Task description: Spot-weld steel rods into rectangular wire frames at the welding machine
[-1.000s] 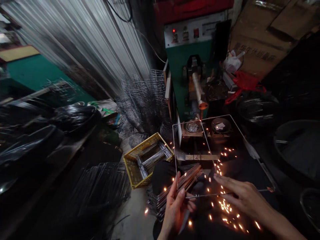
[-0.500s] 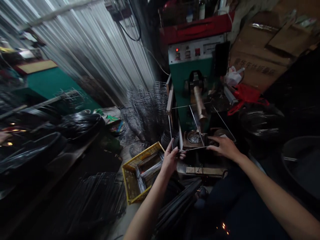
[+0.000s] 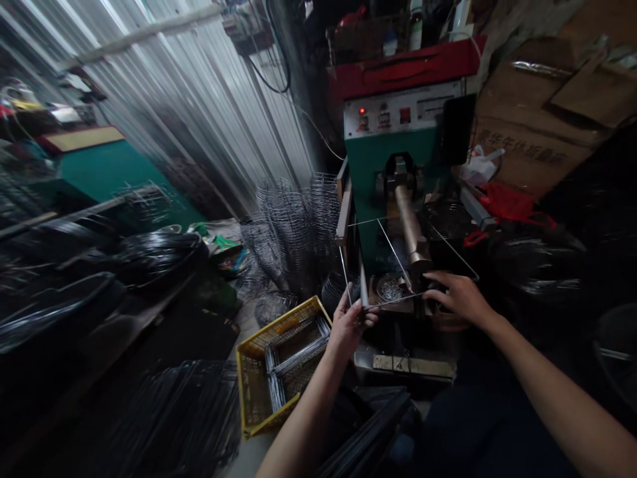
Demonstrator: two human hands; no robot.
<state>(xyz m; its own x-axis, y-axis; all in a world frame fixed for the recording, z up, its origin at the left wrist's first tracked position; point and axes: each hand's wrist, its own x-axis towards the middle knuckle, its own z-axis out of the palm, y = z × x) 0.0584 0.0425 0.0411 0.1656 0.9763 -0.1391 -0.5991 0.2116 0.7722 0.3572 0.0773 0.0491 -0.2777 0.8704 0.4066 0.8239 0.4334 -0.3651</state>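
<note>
My left hand (image 3: 351,322) pinches the near left corner of a thin rectangular wire frame (image 3: 393,255). On the frame's near right side, my right hand (image 3: 460,297) grips the wire with curled fingers. Both hands hold the frame pushed forward under the copper electrode arm (image 3: 412,232) of a green and red spot-welding machine (image 3: 398,133). A middle cross wire of the frame runs beside the electrode. A small round metal dish (image 3: 389,287) lies on the machine's lower shelf just beyond my hands.
A yellow plastic crate (image 3: 279,368) with wire pieces stands on the floor to the left of my arm. Stacks of wire baskets (image 3: 293,229) lean against the corrugated metal wall. Dark wire bundles (image 3: 184,411) lie at lower left. Cardboard boxes (image 3: 537,133) and a red bag (image 3: 507,202) are at right.
Sparks flew a second ago with the frame lying low near my lap. Both hands have since pushed the frame forward and up to the electrode, and the sparks are gone.
</note>
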